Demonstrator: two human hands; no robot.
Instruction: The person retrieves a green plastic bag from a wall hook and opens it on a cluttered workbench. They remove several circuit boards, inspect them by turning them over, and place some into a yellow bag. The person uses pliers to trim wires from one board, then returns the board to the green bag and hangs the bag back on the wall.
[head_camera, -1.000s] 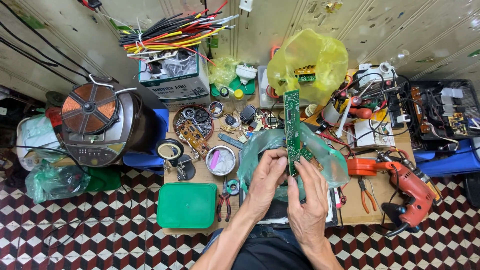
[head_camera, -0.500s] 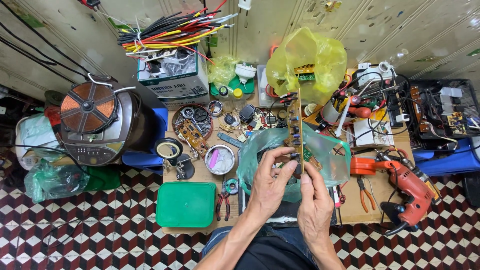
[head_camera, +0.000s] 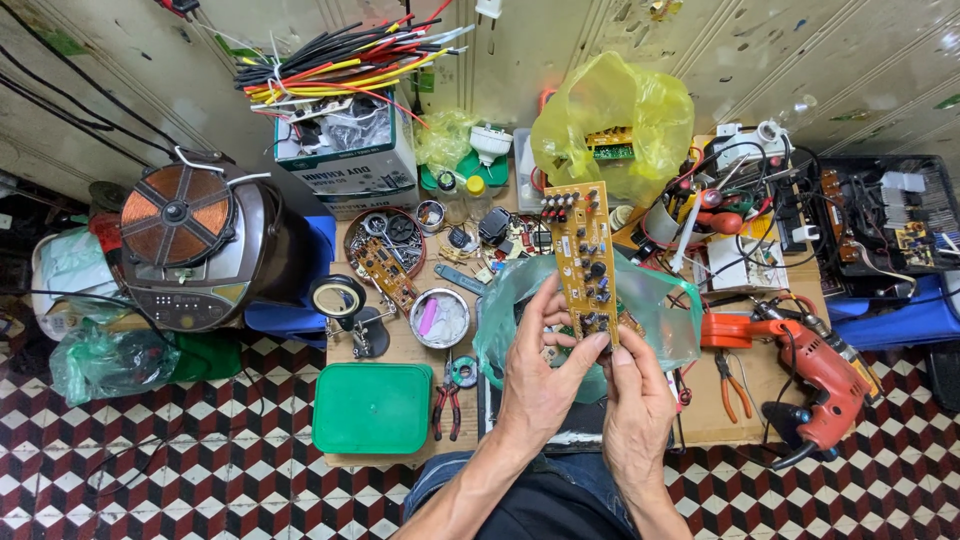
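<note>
A long tan circuit board (head_camera: 583, 255) with dark components stands upright above the workbench, its component side facing me. My left hand (head_camera: 541, 372) grips its lower left edge with thumb and fingers. From below, my right hand (head_camera: 636, 402) pinches the board's bottom end. Under and behind the board lies a green plastic bag (head_camera: 655, 312) with more boards inside.
A yellow plastic bag (head_camera: 612, 118) holds a board at the back. An orange drill (head_camera: 812, 370) and pliers (head_camera: 733, 382) lie right. A green lid (head_camera: 372, 407), red-handled pliers (head_camera: 446, 405), a small metal bowl (head_camera: 441, 319) and a magnifier stand (head_camera: 342, 302) sit left. An opened cooker (head_camera: 195, 245) is far left.
The board has been rotated in my hands: a second ago its green solder side faced me, then it was edge-on, and now the tan component side shows.
</note>
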